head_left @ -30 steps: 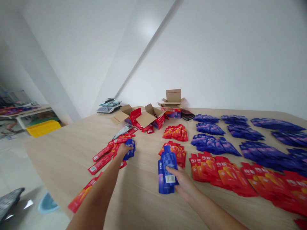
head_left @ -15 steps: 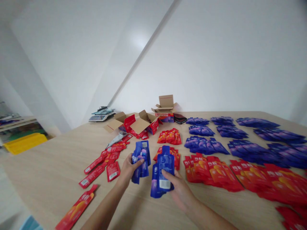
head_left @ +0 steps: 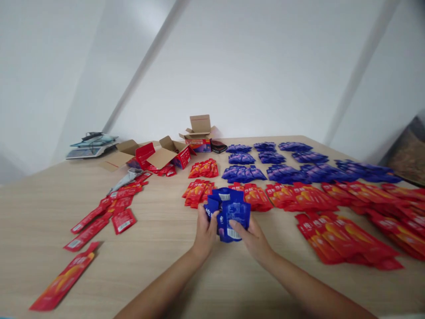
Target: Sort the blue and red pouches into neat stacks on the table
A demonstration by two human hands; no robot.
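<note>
Several blue pouches [head_left: 236, 212] are held together in front of me above the table. My left hand [head_left: 205, 228] grips their left side, thumb on top. On their right side my right hand [head_left: 254, 237] is closed, its thumb pressed on the front pouch near a white barcode label. The pouches overlap, so the ones at the back are partly hidden. Just behind them lies a small pile of red pouches [head_left: 196, 193]. Further back, rows of blue pouches [head_left: 244, 173] rest on the table.
Red pouches [head_left: 345, 237] lie in overlapping piles at the right. Loose red pouches [head_left: 63, 281] are scattered at the left. Open cardboard boxes [head_left: 198, 144] and a scale [head_left: 91, 149] stand at the back of the table [head_left: 159, 217].
The two bunches of blue pouches, apart before, have come together between my hands. The view has turned to the right, showing more red piles and a dark bag at the far right.
</note>
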